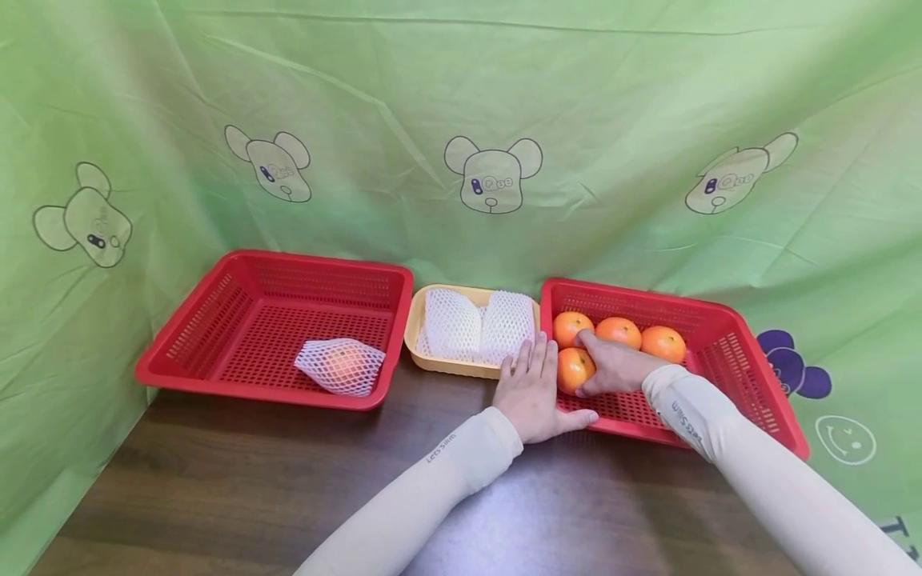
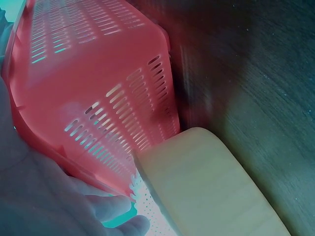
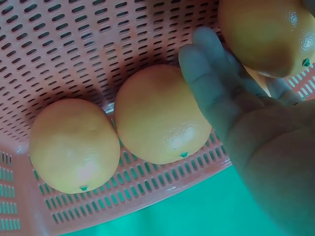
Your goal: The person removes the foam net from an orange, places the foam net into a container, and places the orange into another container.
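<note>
My right hand (image 1: 615,366) reaches into the right-hand red basket (image 1: 763,376) and grips the front-left orange (image 1: 574,370), its fingers passing behind the fruit and its thumb in front. Several more oranges (image 1: 663,344) sit in a row at the back. In the right wrist view, two oranges (image 3: 162,115) lie beside the fingers, and the gripped orange (image 3: 270,34) is at the upper right. My left hand (image 1: 531,396) lies at that basket's near left corner with fingers straight and thumb spread. The left wrist view shows its fingers (image 2: 106,206) along the basket rim.
Between the baskets stands a pale yellow tray (image 1: 454,368) with white foam net sleeves (image 1: 452,324). The left red basket (image 1: 252,388) contains a net-wrapped orange (image 1: 342,366). A brown wooden table (image 1: 252,480) lies beneath, with a green curtain (image 1: 389,224) behind.
</note>
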Tool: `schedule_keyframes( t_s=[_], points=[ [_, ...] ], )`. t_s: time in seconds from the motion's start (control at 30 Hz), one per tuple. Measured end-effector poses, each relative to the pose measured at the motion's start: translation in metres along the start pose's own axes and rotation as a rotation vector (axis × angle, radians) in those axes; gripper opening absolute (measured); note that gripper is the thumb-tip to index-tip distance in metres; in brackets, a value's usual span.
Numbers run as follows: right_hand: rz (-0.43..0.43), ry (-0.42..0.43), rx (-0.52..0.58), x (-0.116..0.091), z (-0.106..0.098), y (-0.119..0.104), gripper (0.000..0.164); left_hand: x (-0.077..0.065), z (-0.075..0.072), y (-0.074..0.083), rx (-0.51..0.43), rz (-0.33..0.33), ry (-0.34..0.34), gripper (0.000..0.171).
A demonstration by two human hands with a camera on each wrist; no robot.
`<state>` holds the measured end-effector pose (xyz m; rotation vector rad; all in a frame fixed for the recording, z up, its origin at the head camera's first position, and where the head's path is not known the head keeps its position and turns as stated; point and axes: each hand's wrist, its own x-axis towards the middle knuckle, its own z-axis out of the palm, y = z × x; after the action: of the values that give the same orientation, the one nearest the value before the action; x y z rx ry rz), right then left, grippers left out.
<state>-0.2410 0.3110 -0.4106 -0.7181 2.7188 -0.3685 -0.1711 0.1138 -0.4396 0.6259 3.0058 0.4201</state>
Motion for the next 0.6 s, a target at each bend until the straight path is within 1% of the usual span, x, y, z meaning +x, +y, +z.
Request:
schedule_keyframes(
  t_s=[0.27, 0.4, 0.5, 0.6],
  points=[
    [0.032, -0.013, 0.004, -0.005, -0.005, -0.002, 0.08, 0.0, 0.001, 0.001, -0.013, 0.006, 0.006, 0.117],
    [0.044, 0.012, 0.017, -0.01, -0.014, -0.002, 0.081, 0.0, 0.001, 0.0, -0.03, 0.012, 0.004, 0.117],
    [0.071, 0.041, -0.01, -0.018, -0.024, -0.004, 0.083, 0.001, 0.001, 0.0, -0.036, 0.016, 0.005, 0.117],
    [0.114, 0.075, -0.053, -0.031, -0.034, -0.007, 0.087, -0.001, 0.001, -0.001, -0.041, 0.024, 0.013, 0.117]
  ],
)
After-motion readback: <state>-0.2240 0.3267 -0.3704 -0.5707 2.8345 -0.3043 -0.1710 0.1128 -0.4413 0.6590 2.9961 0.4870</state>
